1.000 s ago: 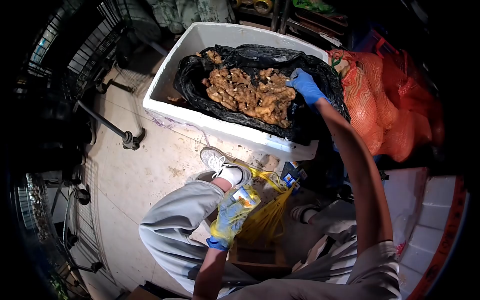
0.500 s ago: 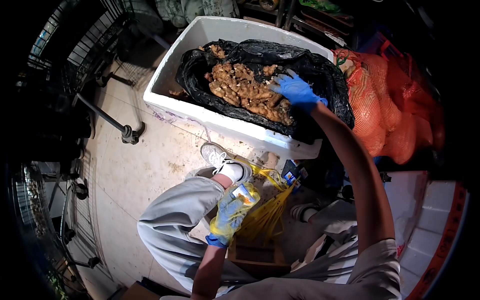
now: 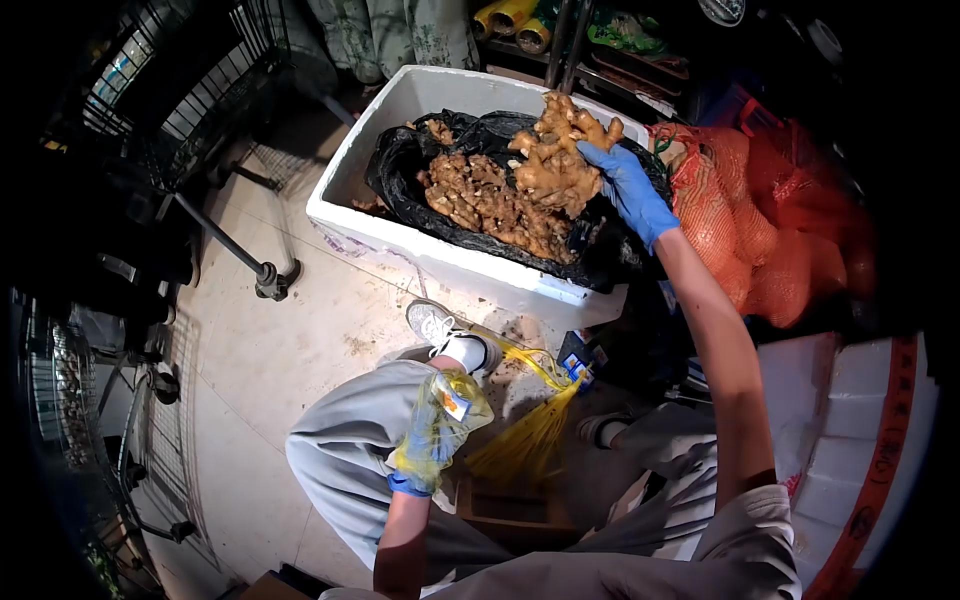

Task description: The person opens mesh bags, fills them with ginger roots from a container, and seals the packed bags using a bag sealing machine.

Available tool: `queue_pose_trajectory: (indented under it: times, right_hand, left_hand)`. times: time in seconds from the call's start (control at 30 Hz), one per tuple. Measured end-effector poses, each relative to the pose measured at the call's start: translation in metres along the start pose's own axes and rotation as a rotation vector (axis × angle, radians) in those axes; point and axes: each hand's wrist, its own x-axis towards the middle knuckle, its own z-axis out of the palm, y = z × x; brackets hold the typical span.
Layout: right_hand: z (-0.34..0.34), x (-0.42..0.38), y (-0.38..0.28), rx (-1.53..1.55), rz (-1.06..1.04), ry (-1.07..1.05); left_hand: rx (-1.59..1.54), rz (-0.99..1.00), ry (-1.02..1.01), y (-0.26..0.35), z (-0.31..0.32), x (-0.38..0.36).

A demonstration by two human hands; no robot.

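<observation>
My right hand (image 3: 632, 190), in a blue glove, grips a large knobbly ginger root (image 3: 562, 160) above the foam box, with the thumb side against its right edge. Below it, more ginger (image 3: 470, 195) lies in a black plastic bag (image 3: 392, 165) inside the white foam box (image 3: 440, 262). Near my left knee, my left hand (image 3: 433, 425), also blue-gloved, is inside a yellow mesh bag (image 3: 465, 408) with a small printed label. The netting wraps the fingers, which look curled. A bunch of yellow mesh bags (image 3: 530, 435) with blue labels hangs between my legs.
Orange net sacks (image 3: 750, 220) stand right of the foam box. Wire carts with castors (image 3: 272, 282) are at the left. Behind the box is a shelf with yellow rolls (image 3: 515, 14). White foam boxes (image 3: 870, 430) with red tape stand at the lower right.
My right hand has lifted a ginger root out of the black bag and raised it. My left hand, with the mesh bag over it, has shifted slightly left and down.
</observation>
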Motion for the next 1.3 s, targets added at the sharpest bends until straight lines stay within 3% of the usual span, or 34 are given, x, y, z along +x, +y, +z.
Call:
queue_pose_trajectory:
  times: [0.13, 0.17, 0.2, 0.23, 0.3, 0.4, 0.43, 0.5, 0.57, 0.6, 0.63, 0.7, 0.87, 0.9, 1.0, 1.07, 1.1, 1.17, 1.23, 1.3]
  right_hand:
    - [0.038, -0.067, -0.037, -0.207, -0.039, -0.123]
    - [0.047, -0.083, -0.039, -0.148, 0.059, -0.160]
    - [0.054, -0.096, -0.042, -0.089, 0.160, -0.199]
    - [0.060, -0.106, -0.046, -0.091, 0.166, -0.209]
    - [0.069, -0.124, -0.052, -0.314, 0.148, -0.373]
    - [0.082, -0.147, -0.066, -0.504, 0.204, -0.536]
    - [0.087, -0.156, -0.069, -0.580, 0.185, -0.628]
    - [0.103, -0.178, -0.074, -0.540, 0.130, -0.574]
    - [0.111, -0.197, -0.087, -0.496, 0.301, -0.438]
    - [0.105, -0.201, -0.079, -0.545, 0.205, -0.405]
    - [0.102, -0.204, -0.072, -0.599, 0.110, -0.367]
    - [0.103, -0.217, -0.072, -0.711, 0.122, -0.214]
    - [0.096, -0.233, -0.055, -0.733, 0.219, -0.025]
    - [0.094, -0.233, -0.051, -0.983, -0.016, -0.078]
    - [0.099, -0.239, -0.062, -1.269, -0.371, -0.084]
    - [0.102, -0.229, -0.068, -0.909, 0.035, 0.058]
    - [0.100, -0.218, -0.071, -0.908, 0.035, 0.065]
    - [0.092, -0.190, -0.082, -1.196, -0.101, 0.241]
    - [0.068, -0.149, -0.077, -1.165, -0.323, 0.341]
    - [0.054, -0.123, -0.088, -1.212, -0.391, 0.418]
  left_hand:
    - [0.193, 0.018, -0.046, 0.021, 0.012, -0.022]
    - [0.266, 0.002, -0.050, 0.026, 0.020, -0.028]
    - [0.253, -0.008, -0.191, 0.034, 0.039, -0.029]
    - [0.367, 0.024, -0.146, 0.037, 0.041, -0.036]
    - [0.316, -0.103, -0.064, 0.050, 0.046, -0.045]
    - [0.696, -0.030, -0.235, 0.070, 0.071, -0.057]
    - [0.582, -0.065, -0.262, 0.074, 0.086, -0.062]
    - [0.355, -0.143, -0.307, 0.082, 0.116, -0.071]
    - [0.776, 0.185, -0.305, 0.076, 0.128, -0.076]
    - [1.061, 0.492, -0.294, 0.070, 0.134, -0.078]
    - [1.063, 0.488, -0.298, 0.069, 0.142, -0.083]
    - [1.798, 0.773, -0.217, 0.071, 0.167, -0.099]
    - [2.018, 0.994, -0.354, 0.052, 0.205, -0.084]
    - [2.020, 0.995, -0.360, 0.046, 0.206, -0.078]
    - [2.062, 1.039, -0.298, 0.038, 0.207, -0.059]
    - [2.040, 1.073, -0.308, 0.037, 0.208, -0.039]
    - [2.015, 1.108, -0.306, 0.037, 0.211, -0.028]
    - [1.984, 1.261, -0.375, 0.045, 0.223, 0.011]
    - [2.031, 1.253, -0.393, 0.058, 0.245, 0.056]
    - [2.041, 1.274, -0.436, 0.062, 0.261, 0.104]
